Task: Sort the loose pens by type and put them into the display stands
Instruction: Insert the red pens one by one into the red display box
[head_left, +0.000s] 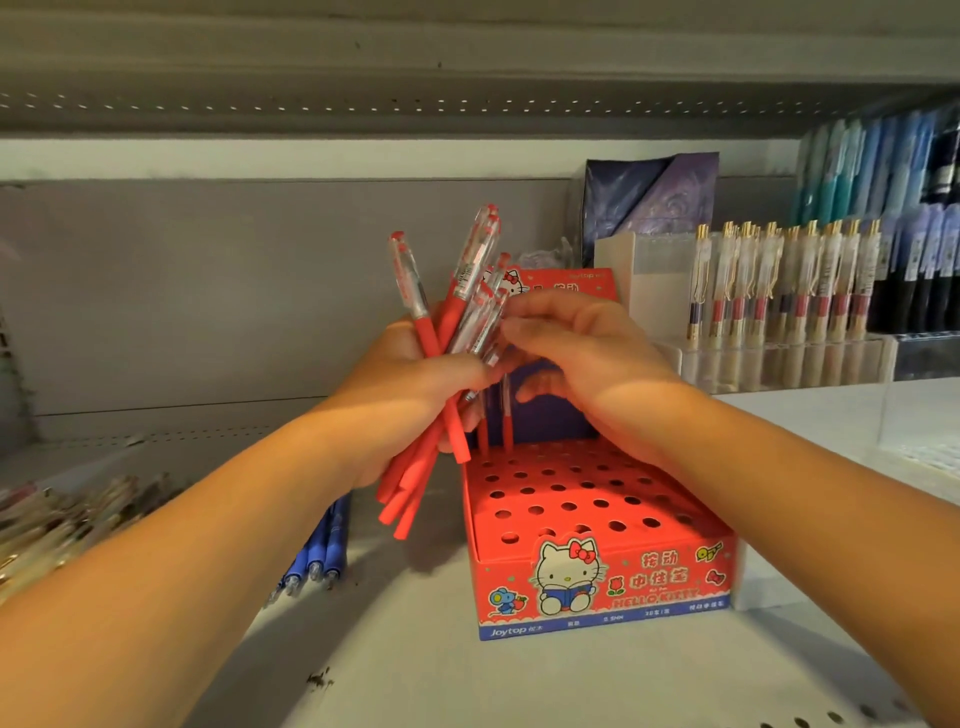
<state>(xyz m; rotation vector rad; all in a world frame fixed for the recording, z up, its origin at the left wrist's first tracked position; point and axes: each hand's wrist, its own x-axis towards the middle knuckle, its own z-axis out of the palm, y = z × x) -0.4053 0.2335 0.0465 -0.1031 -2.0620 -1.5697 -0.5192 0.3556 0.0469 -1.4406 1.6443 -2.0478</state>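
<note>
My left hand is shut on a bunch of several red pens with clear caps, held upright above the shelf. My right hand reaches across and pinches one pen of the bunch near its clear upper part. Below stands a red cartoon-cat display stand with many round holes; two red pens stand in its back row, partly hidden by my hands. Loose blue pens lie on the shelf under my left forearm.
A pile of loose pale pens lies at the far left. Clear stands with gold-clipped pens fill the right rear, blue packaged pens behind them. A dark blue box stands behind the red stand. A shelf overhangs above.
</note>
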